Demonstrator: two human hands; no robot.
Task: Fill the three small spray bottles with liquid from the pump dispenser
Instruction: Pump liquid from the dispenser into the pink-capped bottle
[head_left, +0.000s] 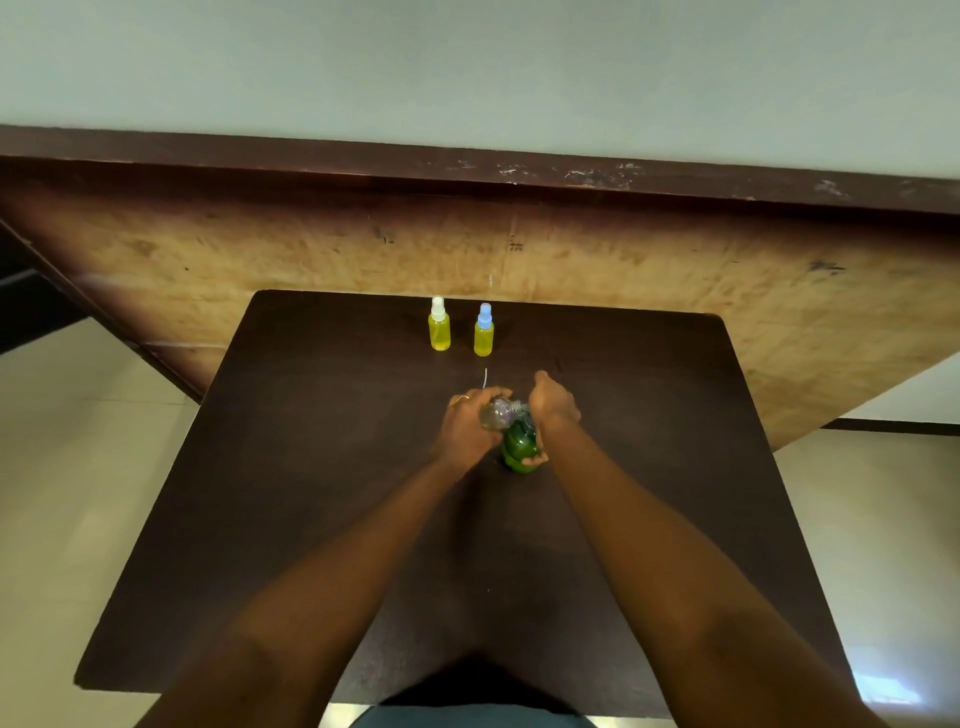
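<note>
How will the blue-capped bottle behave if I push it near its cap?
The blue-capped bottle stands tall and narrow, so it would probably tip. It looks full of yellow liquid, so likely heavy for its size. Its round body may roll once down.

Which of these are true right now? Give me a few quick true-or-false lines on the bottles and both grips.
1. The white-capped bottle and the blue-capped bottle stand upright at the far side of the table, both holding yellow liquid. True.
2. The left grip holds a clear bottle with its cap on. False: its threaded neck is bare.
3. The right grip lies flat on the table, away from the green dispenser. False: it wraps round the dispenser.
4. The white-capped bottle stands left of the blue-capped one. True.
5. The clear bottle is tilted with its neck toward the dispenser. True.
</note>
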